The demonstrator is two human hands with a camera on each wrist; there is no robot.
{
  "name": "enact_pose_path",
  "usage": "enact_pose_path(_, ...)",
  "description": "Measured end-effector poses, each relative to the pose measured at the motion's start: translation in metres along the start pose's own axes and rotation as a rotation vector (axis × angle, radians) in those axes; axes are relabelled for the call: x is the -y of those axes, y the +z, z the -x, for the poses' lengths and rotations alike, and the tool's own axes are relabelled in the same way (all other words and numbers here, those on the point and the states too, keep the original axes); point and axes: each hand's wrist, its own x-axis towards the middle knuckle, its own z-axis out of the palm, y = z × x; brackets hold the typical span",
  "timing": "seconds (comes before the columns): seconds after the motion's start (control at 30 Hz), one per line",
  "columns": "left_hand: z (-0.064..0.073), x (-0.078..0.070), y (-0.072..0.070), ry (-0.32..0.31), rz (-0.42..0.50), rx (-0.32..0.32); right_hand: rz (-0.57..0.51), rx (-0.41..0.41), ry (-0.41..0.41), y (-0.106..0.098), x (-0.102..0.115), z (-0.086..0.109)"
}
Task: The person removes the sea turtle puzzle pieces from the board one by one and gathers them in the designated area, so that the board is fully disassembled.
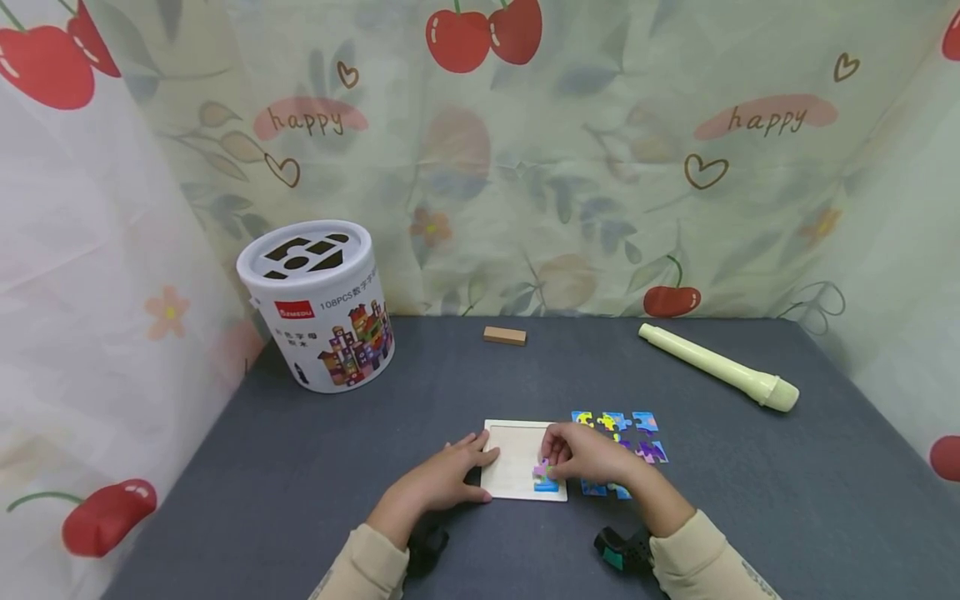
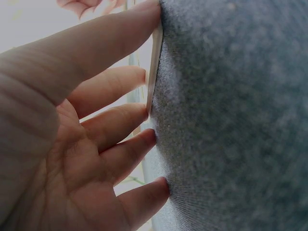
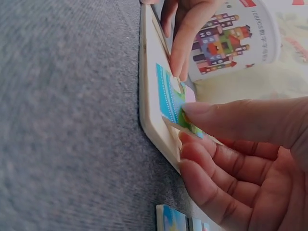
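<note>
A wooden puzzle tray (image 1: 510,462) lies on the dark table, with pink, green and blue at its lower right corner. My left hand (image 1: 448,477) steadies the tray's left side, thumb near the lower corner, fingers spread and nearly straight in the left wrist view. Over the right part of the tray, my right hand (image 1: 594,450) pinches a jigsaw piece (image 3: 167,94) between thumb and fingers. That piece is blue with a dotted white line and green, and it is tilted a little at the tray's edge. Whether a second piece lies under it I cannot tell.
Several loose jigsaw pieces (image 1: 645,422) lie right of the tray, partly hidden by my right hand. A white block bucket (image 1: 322,333) stands back left. A small wooden block (image 1: 505,336) lies at the back, and a pale green toy microphone (image 1: 712,364) back right.
</note>
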Motion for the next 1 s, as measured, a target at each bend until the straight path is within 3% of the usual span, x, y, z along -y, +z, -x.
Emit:
enact_pose_path(0.6,0.000,-0.001,-0.001,-0.013,-0.008,0.005,-0.114,0.004,-0.014,-0.003,-0.004,0.006)
enact_pose_path(1.0,0.001,0.001,0.000,-0.025,0.006,0.009,-0.154,-0.038,0.015,-0.021,-0.022,0.035)
